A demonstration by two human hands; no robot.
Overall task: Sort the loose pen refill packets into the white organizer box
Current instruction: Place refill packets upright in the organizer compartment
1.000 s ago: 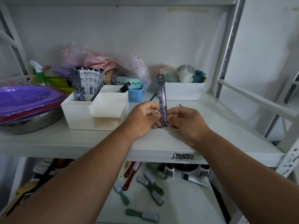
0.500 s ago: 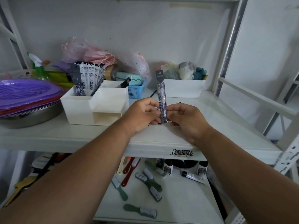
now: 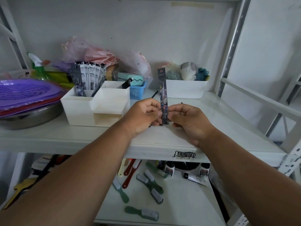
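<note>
A refill packet [image 3: 163, 97] is held upright above the shelf [image 3: 65, 137], its lower end pinched between the left hand [image 3: 143, 116] and right hand [image 3: 189, 121]. The organizer [image 3: 96, 108], with packets standing in its far-left compartment, is seen to the left.

Purple trays [image 3: 24, 93] stacked on a steel bowl [image 3: 29, 118] at the shelf's [image 3: 81, 137] left, spray bottle [image 3: 38, 67] behind. Blue basket [image 3: 137, 92] mid-back, white bin [image 3: 185, 89] of soft things to its right. Brushes [image 3: 149, 181] scattered on the lower shelf [image 3: 187, 206].
</note>
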